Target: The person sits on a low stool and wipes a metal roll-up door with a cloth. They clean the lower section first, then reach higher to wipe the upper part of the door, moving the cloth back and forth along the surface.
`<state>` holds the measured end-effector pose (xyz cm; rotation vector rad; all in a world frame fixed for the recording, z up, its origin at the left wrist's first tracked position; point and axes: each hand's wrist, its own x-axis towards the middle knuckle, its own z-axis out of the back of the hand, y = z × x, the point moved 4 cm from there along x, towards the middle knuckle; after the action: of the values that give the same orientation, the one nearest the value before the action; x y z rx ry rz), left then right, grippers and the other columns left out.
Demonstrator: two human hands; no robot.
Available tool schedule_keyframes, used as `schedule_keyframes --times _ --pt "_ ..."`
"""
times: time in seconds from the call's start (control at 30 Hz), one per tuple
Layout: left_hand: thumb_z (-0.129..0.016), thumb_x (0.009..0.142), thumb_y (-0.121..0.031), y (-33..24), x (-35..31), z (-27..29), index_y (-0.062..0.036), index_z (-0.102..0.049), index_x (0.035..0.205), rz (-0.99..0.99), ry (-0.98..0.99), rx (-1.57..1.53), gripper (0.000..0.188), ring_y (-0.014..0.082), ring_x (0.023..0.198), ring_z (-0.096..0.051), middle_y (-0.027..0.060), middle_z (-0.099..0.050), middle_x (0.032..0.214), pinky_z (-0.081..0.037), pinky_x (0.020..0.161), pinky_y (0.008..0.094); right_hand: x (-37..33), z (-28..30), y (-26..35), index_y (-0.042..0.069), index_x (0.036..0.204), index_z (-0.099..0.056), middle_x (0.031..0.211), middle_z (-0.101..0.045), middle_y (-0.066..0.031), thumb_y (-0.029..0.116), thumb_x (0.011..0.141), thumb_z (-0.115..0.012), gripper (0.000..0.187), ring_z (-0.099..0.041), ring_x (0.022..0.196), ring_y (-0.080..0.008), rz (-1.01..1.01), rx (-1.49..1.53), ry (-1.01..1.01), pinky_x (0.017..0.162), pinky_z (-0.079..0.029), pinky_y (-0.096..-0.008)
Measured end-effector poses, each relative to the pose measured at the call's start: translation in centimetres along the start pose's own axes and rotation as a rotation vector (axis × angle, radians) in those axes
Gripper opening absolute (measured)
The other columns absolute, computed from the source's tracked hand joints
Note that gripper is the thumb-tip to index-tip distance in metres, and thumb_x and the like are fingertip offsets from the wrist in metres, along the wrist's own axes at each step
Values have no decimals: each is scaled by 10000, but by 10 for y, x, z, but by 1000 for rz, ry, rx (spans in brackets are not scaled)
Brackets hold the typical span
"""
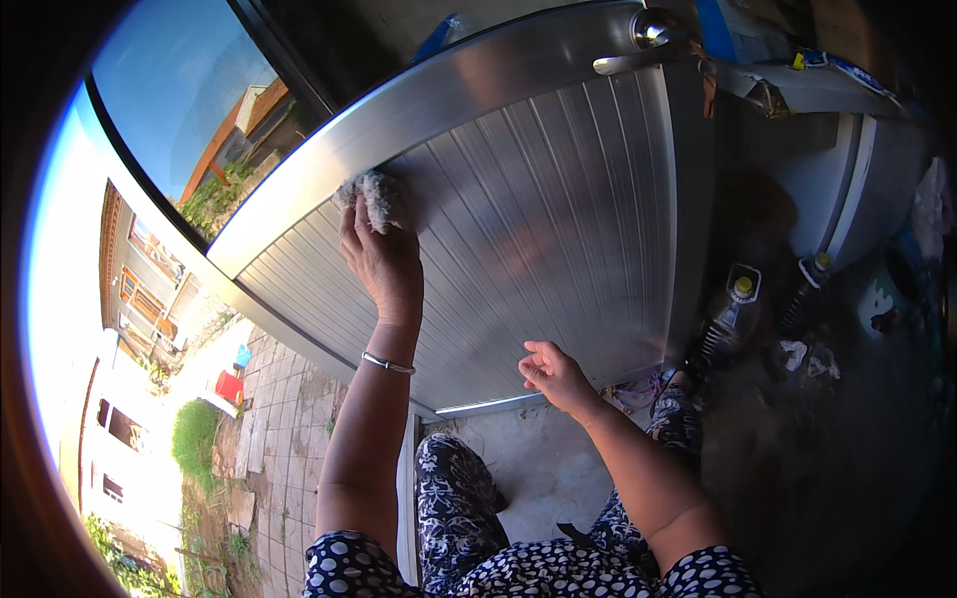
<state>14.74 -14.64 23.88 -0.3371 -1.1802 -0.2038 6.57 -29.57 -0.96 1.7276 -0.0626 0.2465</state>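
Observation:
My left hand (382, 261) is closed round a fluffy greyish-white cloth (377, 199), pressed against the upper left of a silvery door panel (538, 219) with narrow ribs. The cloth meets the smooth metal rail above the ribs. A metal bangle (387, 364) circles my left wrist. Lower down and to the right, my right hand (556, 376) hovers in front of the panel, fingers partly curled and thumb apart, with nothing in it. A lever door handle (628, 62) sits at the panel's top right.
Clear plastic bottles with yellow caps, one here (736, 309), stand on the floor at right, near a paint-smeared bucket (885, 299). A window pane (184, 100) is at upper left. Outside at left lie a paved yard (289, 429), a red bucket (229, 387) and a green bush (196, 442).

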Motion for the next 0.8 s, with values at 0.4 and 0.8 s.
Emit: schedule_keyframes --times 0.4,0.8 --pt "-610 805 -138 -194 15 -23 -112 -487 1329 -788 92 94 538 288 1196 -441 111 -440 1306 -366 956 456 6 9 -7 -21 1246 -480 947 -662 -127 229 904 -648 456 -643 725 -154 17 -37 -77 646 -531 -280" --pt "-685 733 -150 -245 2 -56 -169 -532 1309 -1059 -21 -30 596 224 1137 -469 60 -504 1271 -404 866 429 4 -4 -14 -16 1203 -492 889 -679 -134 213 896 -644 412 -671 782 -247 28 -208 -58 731 -532 -349"
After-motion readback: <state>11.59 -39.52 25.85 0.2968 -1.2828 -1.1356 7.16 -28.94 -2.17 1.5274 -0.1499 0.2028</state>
